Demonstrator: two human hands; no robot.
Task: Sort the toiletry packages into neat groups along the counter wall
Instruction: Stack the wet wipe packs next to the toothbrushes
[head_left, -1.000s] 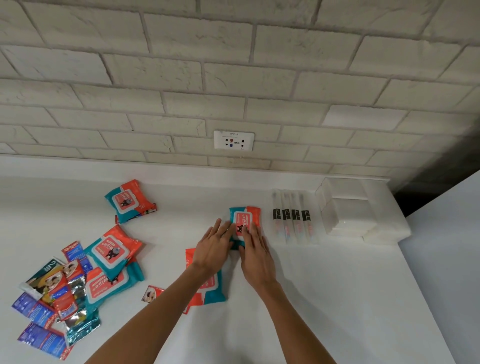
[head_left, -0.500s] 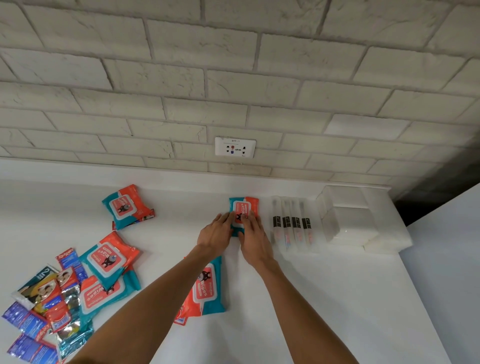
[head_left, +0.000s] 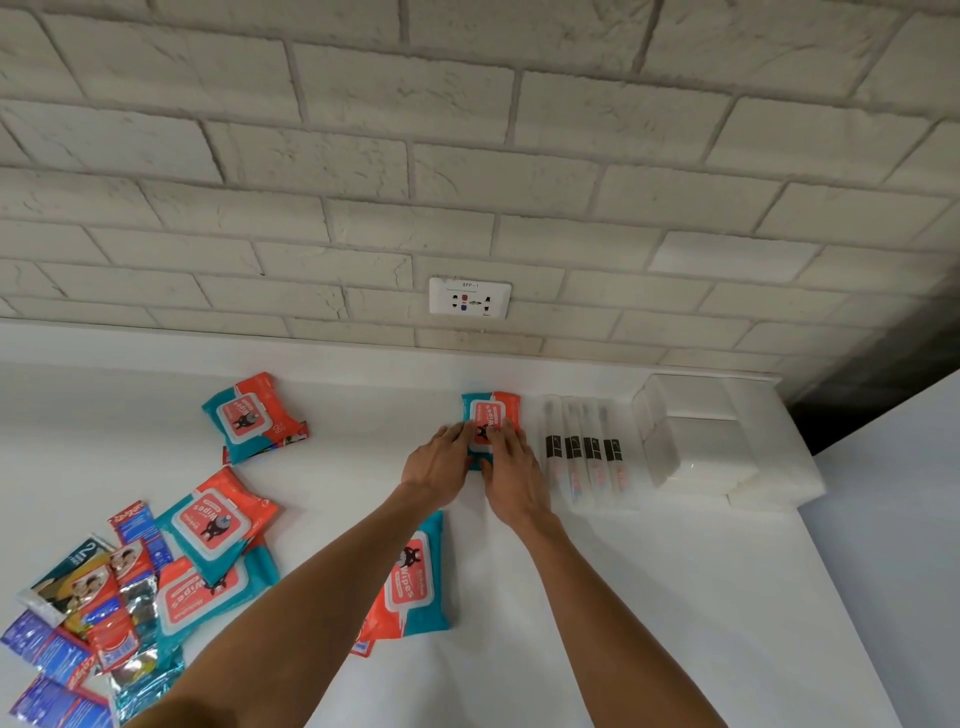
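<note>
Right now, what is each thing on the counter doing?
small wipes pack: flat near the wall, touched by both hands
left hand: open, fingers on the pack
right hand: open, fingers on the pack
toothbrush packs: lined up side by side
sachets: jumbled heap

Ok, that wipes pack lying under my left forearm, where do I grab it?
Come from above and pinch the wipes pack across its short width, thumb on one long edge, fingers on the other. It lies flat, label up, long axis roughly toward the wall, so those edges are likely the narrower span.
</note>
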